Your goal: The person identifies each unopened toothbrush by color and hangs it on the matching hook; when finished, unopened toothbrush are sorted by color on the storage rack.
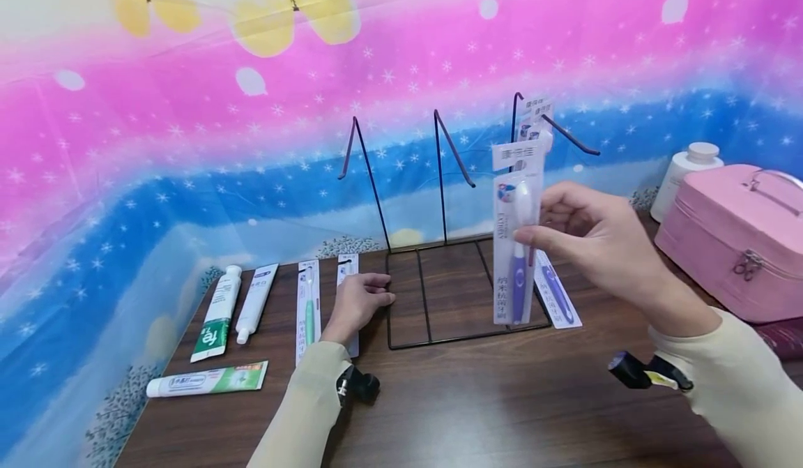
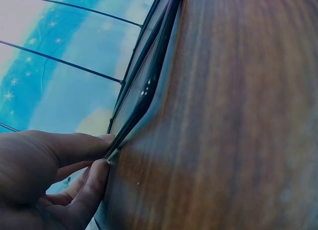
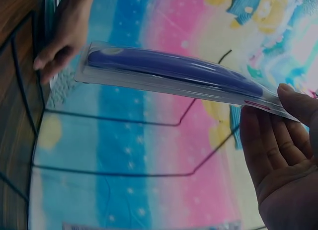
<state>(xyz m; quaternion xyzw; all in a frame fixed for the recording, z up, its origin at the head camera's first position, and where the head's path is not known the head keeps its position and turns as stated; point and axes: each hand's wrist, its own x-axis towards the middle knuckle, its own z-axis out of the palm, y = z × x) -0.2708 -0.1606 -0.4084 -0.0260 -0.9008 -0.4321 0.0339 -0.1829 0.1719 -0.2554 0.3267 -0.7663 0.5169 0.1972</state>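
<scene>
Upright in my right hand (image 1: 592,245) is a packaged purple toothbrush (image 1: 518,273), pinched between thumb and fingers at its side. It overlaps the right hook of a black wire rack (image 1: 444,203) in the head view. More packaged toothbrushes (image 1: 532,123) hang at that hook, partly hidden behind the held one. My left hand (image 1: 357,304) pinches the left side of the rack's base, and the left wrist view shows thumb and finger at the black wire (image 2: 144,96). Under the left forearm lie a green toothbrush pack (image 1: 309,307) and a second pack (image 1: 348,264), both partly covered.
Three toothpaste tubes lie on the left of the wooden table (image 1: 464,405), one of them a green-and-white tube (image 1: 207,381) near the front. A pink case (image 1: 721,245) and a white bottle (image 1: 684,175) stand at the right. Patterned cloth (image 1: 251,126) hangs behind the rack.
</scene>
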